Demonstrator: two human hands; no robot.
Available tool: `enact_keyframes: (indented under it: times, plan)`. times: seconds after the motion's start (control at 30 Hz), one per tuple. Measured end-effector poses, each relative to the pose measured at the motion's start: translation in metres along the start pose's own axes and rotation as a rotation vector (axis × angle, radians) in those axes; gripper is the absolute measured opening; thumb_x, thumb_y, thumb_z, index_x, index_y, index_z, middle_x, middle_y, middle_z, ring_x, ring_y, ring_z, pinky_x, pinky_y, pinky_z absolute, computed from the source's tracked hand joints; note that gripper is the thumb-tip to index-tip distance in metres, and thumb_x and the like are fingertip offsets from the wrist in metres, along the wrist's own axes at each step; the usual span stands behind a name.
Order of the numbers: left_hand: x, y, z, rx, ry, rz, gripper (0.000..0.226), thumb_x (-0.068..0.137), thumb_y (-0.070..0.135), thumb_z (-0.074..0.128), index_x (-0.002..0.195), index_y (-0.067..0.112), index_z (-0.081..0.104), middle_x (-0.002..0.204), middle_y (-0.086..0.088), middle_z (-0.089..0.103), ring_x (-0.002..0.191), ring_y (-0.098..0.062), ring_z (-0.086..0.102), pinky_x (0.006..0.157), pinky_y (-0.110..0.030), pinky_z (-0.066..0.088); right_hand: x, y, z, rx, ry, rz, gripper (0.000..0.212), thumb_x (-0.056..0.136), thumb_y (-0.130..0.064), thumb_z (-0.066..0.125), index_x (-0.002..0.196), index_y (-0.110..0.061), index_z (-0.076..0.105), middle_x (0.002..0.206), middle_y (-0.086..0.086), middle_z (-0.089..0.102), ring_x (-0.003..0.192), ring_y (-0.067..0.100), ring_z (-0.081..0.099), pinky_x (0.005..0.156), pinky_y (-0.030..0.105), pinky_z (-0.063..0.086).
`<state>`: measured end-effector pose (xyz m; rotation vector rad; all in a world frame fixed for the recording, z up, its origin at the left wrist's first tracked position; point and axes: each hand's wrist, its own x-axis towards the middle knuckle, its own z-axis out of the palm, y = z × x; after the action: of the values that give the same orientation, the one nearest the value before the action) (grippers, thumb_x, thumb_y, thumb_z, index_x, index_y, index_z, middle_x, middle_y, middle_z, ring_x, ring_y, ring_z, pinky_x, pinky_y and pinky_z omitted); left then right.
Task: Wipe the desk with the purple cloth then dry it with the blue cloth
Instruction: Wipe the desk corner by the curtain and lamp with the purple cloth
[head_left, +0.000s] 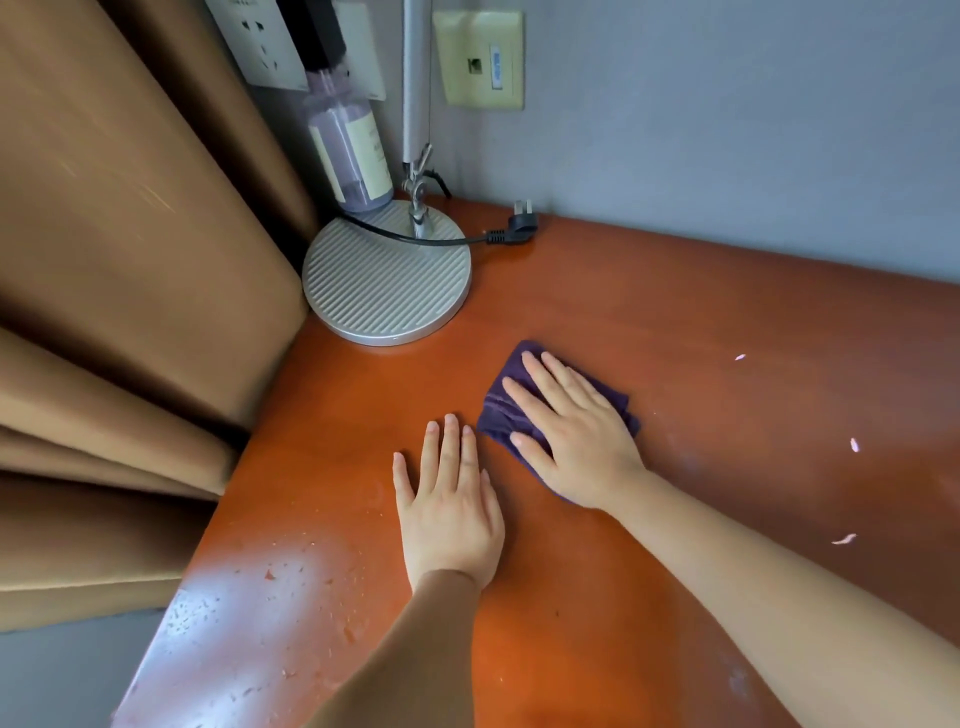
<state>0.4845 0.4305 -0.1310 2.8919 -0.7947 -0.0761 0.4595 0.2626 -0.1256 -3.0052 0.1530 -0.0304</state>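
A person's right hand (571, 431) is pressing the purple cloth (498, 415) flat on the orange surface (675, 322) near the lamp base (387, 278), fingers straight and spread to wipe. The left hand (449, 504) is lying flat beside it, holding nothing, likely bracing. No blue cloth is showing.

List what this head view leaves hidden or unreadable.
- Blue cloth: not in the frame at all.
- Purple cloth: mostly covered by the right hand; its full shape is hidden.
- Lamp: top cut off by the upper edge; only base and lower stem show.
- Bottle: label print too small to read; its top is cut off.
- Desk: right and near parts run out of frame.
- Desk under the left hand: covered.
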Motion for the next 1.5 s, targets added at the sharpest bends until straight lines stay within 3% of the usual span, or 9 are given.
enact_keyframes:
  times: [0.23, 0.33, 0.47, 0.73, 0.93, 1.07, 1.2, 1.37, 1.5]
  plan:
    - [0.001, 0.000, 0.001, 0.003, -0.005, -0.010, 0.055, 0.097, 0.031, 0.020, 0.137, 0.009, 0.051, 0.145, -0.007, 0.046, 0.138, -0.025, 0.038, 0.111, -0.050, 0.017, 0.016, 0.008, 0.000, -0.011, 0.020, -0.076, 0.054, 0.096, -0.042, 0.034, 0.144, -0.019, 0.043, 0.153, 0.008, 0.035, 0.142, 0.025, 0.031, 0.116, 0.037, 0.023]
    - [0.002, 0.001, 0.001, 0.007, 0.005, -0.021, 0.058, 0.099, 0.032, 0.012, 0.137, 0.010, 0.051, 0.145, -0.007, 0.046, 0.138, -0.025, 0.038, 0.110, -0.050, 0.018, 0.042, 0.010, -0.001, 0.013, 0.017, 0.036, 0.057, 0.095, -0.044, 0.029, 0.144, -0.019, 0.044, 0.154, 0.008, 0.034, 0.142, 0.026, 0.031, 0.116, 0.041, 0.027]
    - [0.001, 0.000, 0.002, 0.010, 0.005, -0.023, 0.054, 0.096, 0.032, 0.025, 0.138, 0.011, 0.050, 0.146, -0.005, 0.045, 0.139, -0.024, 0.036, 0.111, -0.049, 0.017, 0.043, -0.007, 0.004, 0.023, 0.067, 0.199, 0.059, 0.095, -0.046, 0.027, 0.143, -0.017, 0.045, 0.152, 0.011, 0.036, 0.141, 0.029, 0.034, 0.114, 0.041, 0.028]
    - [0.001, 0.001, 0.003, 0.011, 0.029, -0.018, 0.054, 0.097, 0.033, 0.021, 0.137, 0.012, 0.051, 0.145, -0.006, 0.047, 0.138, -0.025, 0.038, 0.111, -0.050, 0.017, 0.038, -0.005, 0.005, -0.024, 0.034, 0.093, 0.057, 0.095, -0.047, 0.029, 0.144, -0.020, 0.043, 0.153, 0.010, 0.034, 0.142, 0.028, 0.032, 0.115, 0.039, 0.024]
    - [0.001, 0.000, 0.004, 0.015, 0.057, -0.016, 0.053, 0.095, 0.032, 0.026, 0.137, 0.012, 0.052, 0.145, -0.006, 0.047, 0.138, -0.024, 0.038, 0.112, -0.049, 0.016, 0.053, -0.007, 0.004, -0.003, -0.003, 0.200, 0.061, 0.096, -0.048, 0.025, 0.150, -0.021, 0.031, 0.159, 0.008, 0.020, 0.147, 0.026, 0.018, 0.118, 0.037, 0.013]
    - [0.002, 0.000, 0.004, 0.011, 0.047, -0.024, 0.053, 0.095, 0.033, 0.026, 0.137, 0.013, 0.052, 0.145, -0.005, 0.046, 0.138, -0.024, 0.037, 0.112, -0.049, 0.016, 0.025, -0.019, 0.003, -0.016, 0.024, 0.232, 0.063, 0.095, -0.049, 0.023, 0.146, -0.015, 0.040, 0.153, 0.012, 0.033, 0.142, 0.029, 0.031, 0.115, 0.039, 0.023]
    - [0.001, 0.001, 0.005, 0.013, 0.064, -0.024, 0.053, 0.095, 0.034, 0.026, 0.135, 0.013, 0.054, 0.143, -0.006, 0.049, 0.137, -0.025, 0.040, 0.114, -0.052, 0.022, 0.035, -0.010, -0.002, -0.014, 0.019, 0.214, 0.062, 0.095, -0.049, 0.024, 0.146, -0.017, 0.040, 0.155, 0.010, 0.031, 0.143, 0.028, 0.030, 0.115, 0.039, 0.023]
    - [0.000, 0.002, 0.002, 0.024, 0.058, -0.031, 0.054, 0.096, 0.035, 0.023, 0.136, 0.014, 0.053, 0.144, -0.005, 0.048, 0.137, -0.024, 0.039, 0.113, -0.051, 0.023, 0.042, -0.005, -0.002, 0.005, -0.031, 0.262, 0.059, 0.101, -0.048, 0.028, 0.153, -0.023, 0.018, 0.161, 0.005, 0.008, 0.149, 0.023, 0.006, 0.119, 0.034, 0.004]
    - [0.007, -0.001, -0.006, -0.016, 0.126, -0.016, 0.051, 0.091, 0.033, 0.031, 0.122, 0.012, 0.065, 0.127, -0.006, 0.063, 0.122, -0.026, 0.056, 0.106, -0.055, 0.034, 0.005, -0.012, 0.002, -0.022, 0.006, 0.285, 0.062, 0.097, -0.051, 0.022, 0.151, -0.021, 0.028, 0.159, 0.008, 0.018, 0.147, 0.026, 0.016, 0.118, 0.036, 0.009]
